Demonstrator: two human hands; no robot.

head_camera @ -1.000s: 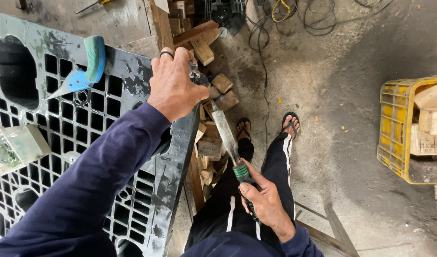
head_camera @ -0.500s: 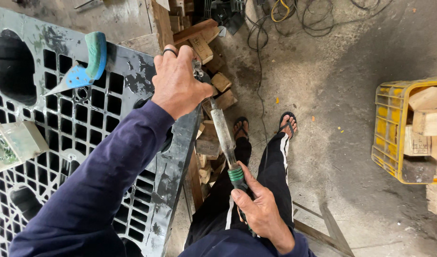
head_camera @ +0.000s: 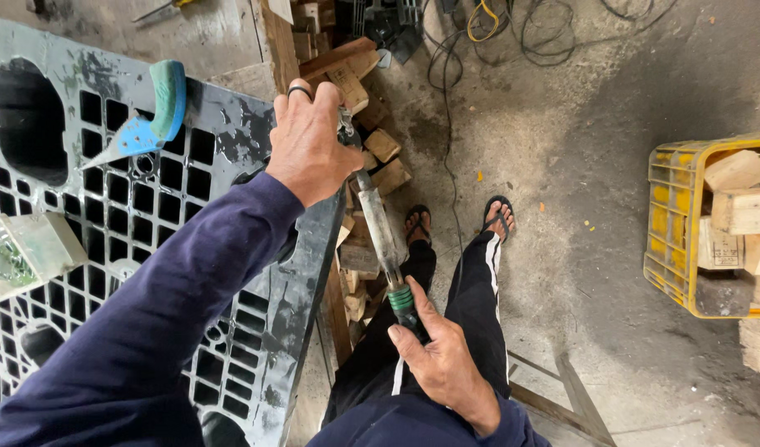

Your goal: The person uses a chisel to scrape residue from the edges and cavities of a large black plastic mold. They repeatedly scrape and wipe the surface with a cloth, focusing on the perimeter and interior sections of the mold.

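Gripping the grey cylindrical air tool by its green hose end, the right hand is closed around it; the left hand, at 11 o'clock, is clenched over its head beside the black plastic grid pallet. The head may slip off the edge and pinch fingers.

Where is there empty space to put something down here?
Bare concrete floor lies open between the sandalled feet and the yellow crate. The black plastic pallet has room between the blue-green tool and clear box. Wood offcuts crowd the pallet's edge.
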